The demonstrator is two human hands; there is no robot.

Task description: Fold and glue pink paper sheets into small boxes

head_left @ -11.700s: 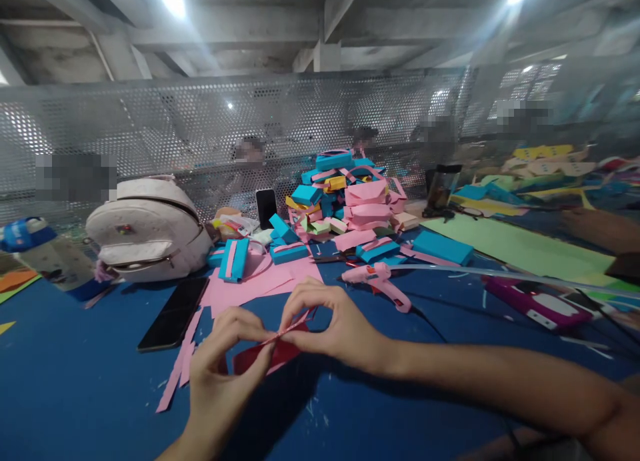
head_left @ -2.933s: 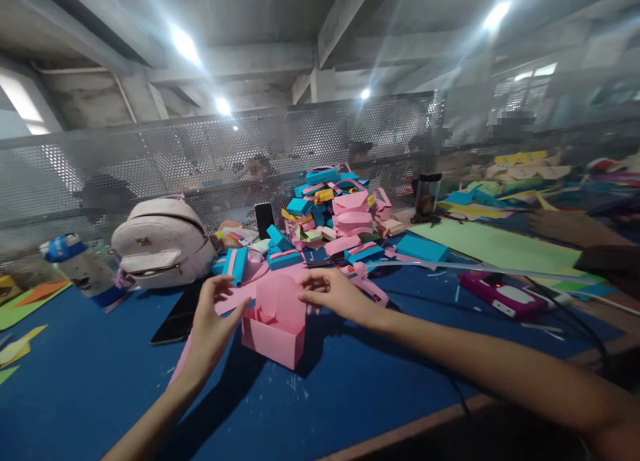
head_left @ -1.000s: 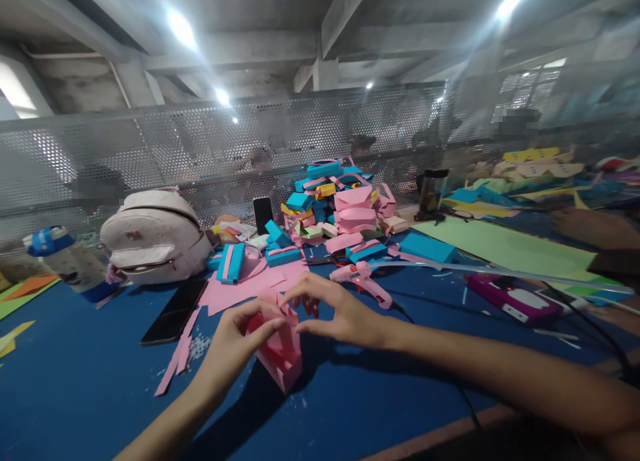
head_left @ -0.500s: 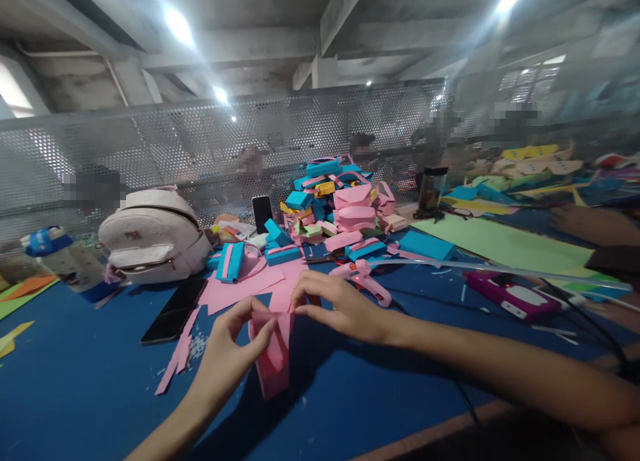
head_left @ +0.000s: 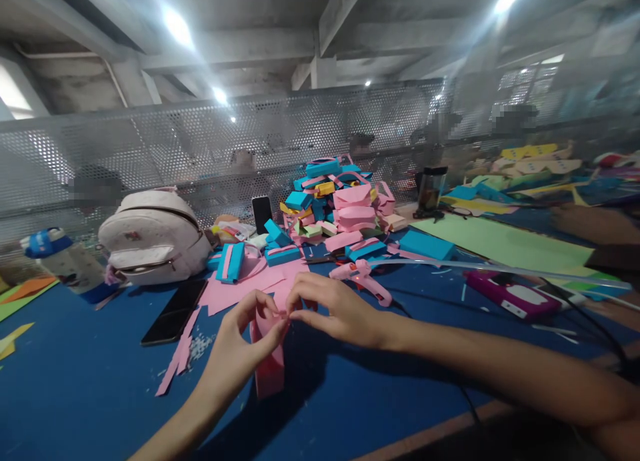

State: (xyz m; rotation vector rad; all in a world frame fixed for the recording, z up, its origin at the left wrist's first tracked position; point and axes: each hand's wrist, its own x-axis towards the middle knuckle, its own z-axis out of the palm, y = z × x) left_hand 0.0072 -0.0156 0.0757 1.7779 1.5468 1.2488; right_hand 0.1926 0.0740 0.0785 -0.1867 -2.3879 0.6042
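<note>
A small folded pink paper box (head_left: 270,371) stands on the blue table, partly hidden behind my fingers. My left hand (head_left: 247,331) pinches its upper edge between thumb and fingers. On the right side of that same edge, my right hand (head_left: 330,311) is closed, its thumb and fingertips pressed together close to the left thumb. Just beyond my right hand lies a pink glue gun (head_left: 364,281) with a clear glue stick out of its back. Pink paper sheets (head_left: 235,293) spread behind my hands.
A pile of blue and pink paper boxes (head_left: 355,214) rises at the back. To the left are a black phone (head_left: 175,312), a white backpack (head_left: 155,237) and a bottle (head_left: 73,264). A purple device (head_left: 513,294) lies right, near another person's hand (head_left: 595,224).
Both hands have drawn together at the box's upper edge, the left thumb moving right to meet the right fingertips. The box has turned slightly and shifted a little left.
</note>
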